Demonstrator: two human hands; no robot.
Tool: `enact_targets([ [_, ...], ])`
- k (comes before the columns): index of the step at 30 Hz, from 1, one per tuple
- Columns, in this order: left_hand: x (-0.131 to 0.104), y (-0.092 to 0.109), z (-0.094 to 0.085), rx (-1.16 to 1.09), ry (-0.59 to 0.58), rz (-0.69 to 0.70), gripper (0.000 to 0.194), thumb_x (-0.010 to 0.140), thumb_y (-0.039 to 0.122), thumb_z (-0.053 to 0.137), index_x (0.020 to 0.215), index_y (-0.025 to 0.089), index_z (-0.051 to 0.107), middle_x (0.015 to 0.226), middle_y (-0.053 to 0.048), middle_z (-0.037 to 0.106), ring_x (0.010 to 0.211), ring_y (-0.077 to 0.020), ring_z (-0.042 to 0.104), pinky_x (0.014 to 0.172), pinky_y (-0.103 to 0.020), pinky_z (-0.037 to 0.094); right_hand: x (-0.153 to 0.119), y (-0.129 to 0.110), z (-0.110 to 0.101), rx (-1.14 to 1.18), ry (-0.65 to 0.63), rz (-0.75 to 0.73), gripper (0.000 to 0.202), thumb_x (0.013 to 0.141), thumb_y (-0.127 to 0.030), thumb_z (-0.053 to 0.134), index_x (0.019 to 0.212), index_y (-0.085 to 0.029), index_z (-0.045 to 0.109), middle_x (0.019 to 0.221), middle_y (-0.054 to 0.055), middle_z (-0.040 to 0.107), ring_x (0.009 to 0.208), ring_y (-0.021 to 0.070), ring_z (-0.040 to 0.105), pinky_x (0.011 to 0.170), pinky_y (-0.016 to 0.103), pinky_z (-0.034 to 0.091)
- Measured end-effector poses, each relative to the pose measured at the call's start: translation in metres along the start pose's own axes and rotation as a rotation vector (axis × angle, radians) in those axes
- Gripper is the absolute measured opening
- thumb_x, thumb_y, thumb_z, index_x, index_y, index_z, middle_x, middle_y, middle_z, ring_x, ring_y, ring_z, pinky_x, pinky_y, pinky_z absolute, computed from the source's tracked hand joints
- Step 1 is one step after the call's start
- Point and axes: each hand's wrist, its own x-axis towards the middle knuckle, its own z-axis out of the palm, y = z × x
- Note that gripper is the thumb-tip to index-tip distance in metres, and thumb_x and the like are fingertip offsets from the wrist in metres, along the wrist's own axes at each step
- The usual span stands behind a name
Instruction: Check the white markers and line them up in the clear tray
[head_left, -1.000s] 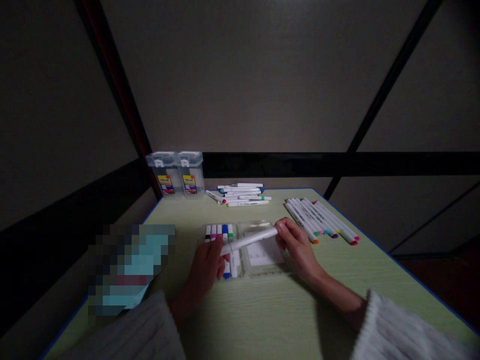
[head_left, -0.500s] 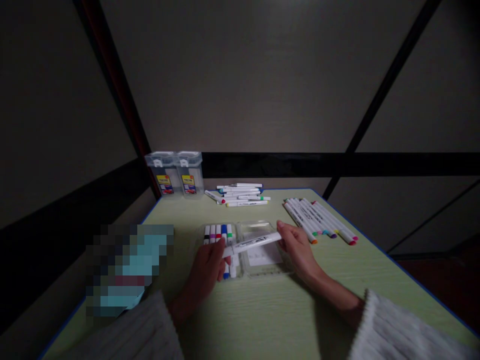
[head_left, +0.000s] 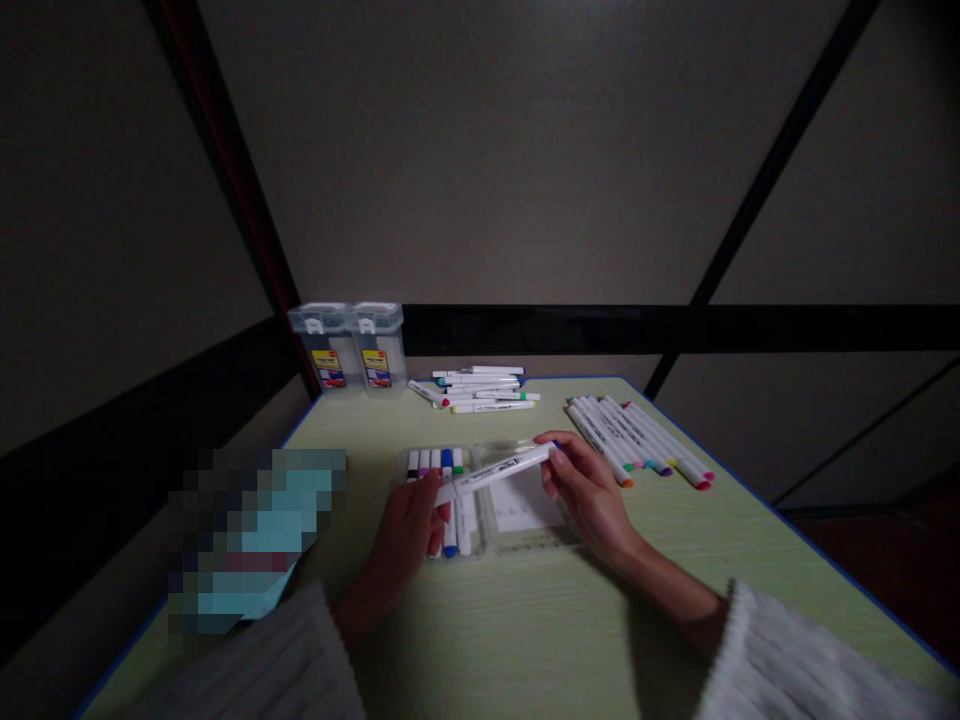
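A white marker (head_left: 504,469) with dark print and a blue end is held level-ish between both hands, its right end tilted up. My left hand (head_left: 409,525) grips its left end, thumb on top. The blue end sits between the thumb and fingers of my right hand (head_left: 592,492). Beneath the marker lies an open clear plastic case (head_left: 489,537). Several markers (head_left: 448,520) with black, purple, red, blue and green parts lie side by side in its left half, partly hidden by my left hand. A white paper (head_left: 521,507) shows in the right half.
Two clear lidded boxes (head_left: 381,350) stand at the back left. Loose markers (head_left: 484,383) are piled at the back; a row of markers (head_left: 626,435) with coloured ends lies at the right. A blurred-out turquoise item (head_left: 281,530) is at the left of the table (head_left: 517,640).
The marker's right end has risen and its blue tip now shows at my right fingers. My left hand has shifted slightly left with the other end.
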Motion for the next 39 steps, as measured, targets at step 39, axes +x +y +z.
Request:
enact_targets([
  [39,0.002,-0.003,0.003,-0.077,0.037,-0.019,0.041,0.062,0.057,0.041,0.048,0.018,0.042,0.027,0.007,0.035,0.024,-0.0045,0.028,0.031,-0.018,0.018,0.001,0.01,-0.004,-0.261,0.047,0.08,0.044,0.076,-0.052,0.047,0.05,-0.02,0.032,0.042,-0.008,0.026,0.039,0.0064,0.022,0.036,0.022,0.016],
])
